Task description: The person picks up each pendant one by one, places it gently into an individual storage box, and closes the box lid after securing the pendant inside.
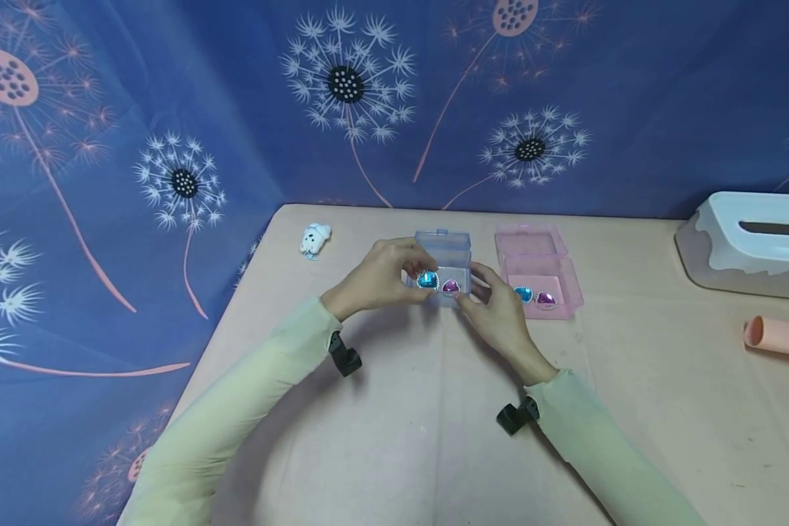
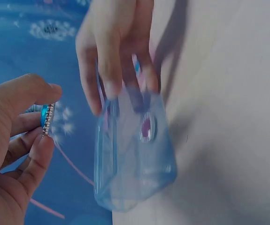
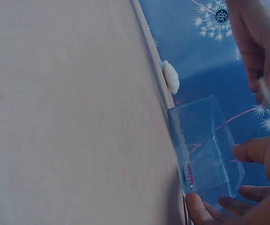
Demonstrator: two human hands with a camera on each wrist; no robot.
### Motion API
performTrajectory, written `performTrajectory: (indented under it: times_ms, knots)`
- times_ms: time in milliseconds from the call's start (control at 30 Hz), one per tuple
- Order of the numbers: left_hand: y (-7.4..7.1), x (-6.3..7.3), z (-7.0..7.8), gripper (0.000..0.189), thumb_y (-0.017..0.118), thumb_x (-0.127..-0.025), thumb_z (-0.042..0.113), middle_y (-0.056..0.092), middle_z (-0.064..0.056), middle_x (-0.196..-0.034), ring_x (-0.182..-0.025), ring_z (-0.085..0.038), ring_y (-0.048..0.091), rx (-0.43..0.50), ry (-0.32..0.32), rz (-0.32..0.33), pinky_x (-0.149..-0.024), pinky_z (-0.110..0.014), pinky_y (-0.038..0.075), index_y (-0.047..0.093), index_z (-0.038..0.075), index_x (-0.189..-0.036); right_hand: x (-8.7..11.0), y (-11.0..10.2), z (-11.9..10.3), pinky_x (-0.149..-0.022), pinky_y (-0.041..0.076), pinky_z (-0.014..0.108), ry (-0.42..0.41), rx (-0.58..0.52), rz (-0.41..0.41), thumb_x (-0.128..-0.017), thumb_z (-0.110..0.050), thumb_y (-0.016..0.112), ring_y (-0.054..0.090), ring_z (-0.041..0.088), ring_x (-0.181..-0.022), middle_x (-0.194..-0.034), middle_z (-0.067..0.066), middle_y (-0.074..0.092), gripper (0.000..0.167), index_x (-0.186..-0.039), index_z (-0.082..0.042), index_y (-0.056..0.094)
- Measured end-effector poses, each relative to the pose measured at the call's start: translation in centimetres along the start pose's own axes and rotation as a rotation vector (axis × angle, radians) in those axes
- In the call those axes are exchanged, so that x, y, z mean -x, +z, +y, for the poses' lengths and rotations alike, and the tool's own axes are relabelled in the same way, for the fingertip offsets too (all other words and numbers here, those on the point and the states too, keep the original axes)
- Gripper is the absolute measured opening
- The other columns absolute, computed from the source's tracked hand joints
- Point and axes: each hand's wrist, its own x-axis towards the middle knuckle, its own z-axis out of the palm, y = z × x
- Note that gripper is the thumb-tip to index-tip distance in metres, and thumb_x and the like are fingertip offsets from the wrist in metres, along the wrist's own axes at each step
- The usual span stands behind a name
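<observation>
My left hand (image 1: 389, 274) pinches a blue gem (image 1: 427, 280) with a silvery beaded rim between thumb and fingertips. In the left wrist view this gem is seen edge-on, apart from the box. A clear blue plastic box (image 2: 130, 183), its lid (image 1: 443, 245) raised at the back, stands in front of me. Inside it lies a purple gem (image 1: 450, 286) with a similar rim. My right hand (image 1: 502, 315) grips the box by its right side, thumb and fingers on its walls (image 3: 205, 140).
Right of the blue box stands an open pink box (image 1: 570, 288) holding a blue gem (image 1: 523, 294) and a purple gem (image 1: 546, 299). A small white toy (image 1: 315, 239) lies at back left. A tissue box (image 1: 749, 248) and a pink roll (image 1: 782, 337) are at far right.
</observation>
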Motion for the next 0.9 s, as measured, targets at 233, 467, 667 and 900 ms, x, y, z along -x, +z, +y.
performTrajectory:
  times_ms: [233,467,667,900]
  knots:
    - [0.4,-2.3,-2.2,0.027,0.079,-0.078,0.019,0.067,-0.003,-0.094,-0.079,-0.013,0.063,-0.069,-0.053,-0.023,-0.072,-0.023,0.053,0.073,0.007,-0.101,0.1,-0.1,0.3,-0.093,0.052,0.04,0.009,-0.027,-0.004,-0.089,-0.014,0.068,0.058,0.036,-0.122,-0.142,0.025,0.048,0.06,-0.142,-0.003,0.043]
    - [1.1,-3.7,-3.0,0.032,0.079,-0.078,0.017,0.067,-0.006,-0.099,-0.084,-0.016,0.064,-0.11,-0.089,-0.091,-0.076,-0.026,0.053,0.072,0.004,-0.106,0.1,-0.3,0.1,-0.094,0.051,0.04,-0.003,-0.032,-0.01,-0.089,-0.011,0.067,0.056,0.037,-0.124,-0.146,0.022,0.044,0.059,-0.142,-0.001,0.042]
    - [1.8,-4.0,-3.3,0.032,0.079,-0.079,0.016,0.068,-0.008,-0.102,-0.088,-0.018,0.065,-0.165,-0.07,-0.199,-0.079,-0.027,0.055,0.072,0.001,-0.107,0.1,-0.2,-0.1,-0.092,0.052,0.039,-0.003,-0.023,-0.014,-0.089,-0.013,0.068,0.056,0.035,-0.123,-0.143,0.023,0.047,0.06,-0.142,-0.002,0.042]
    - [2.1,-4.6,-3.2,0.026,0.079,-0.08,0.018,0.07,-0.007,-0.096,-0.085,-0.016,0.063,-0.316,0.004,-0.3,-0.078,-0.027,0.053,0.074,0.003,-0.101,0.2,-0.3,-0.1,-0.093,0.051,0.04,-0.002,-0.012,-0.004,-0.089,-0.013,0.067,0.057,0.036,-0.122,-0.139,0.026,0.051,0.059,-0.142,-0.002,0.043]
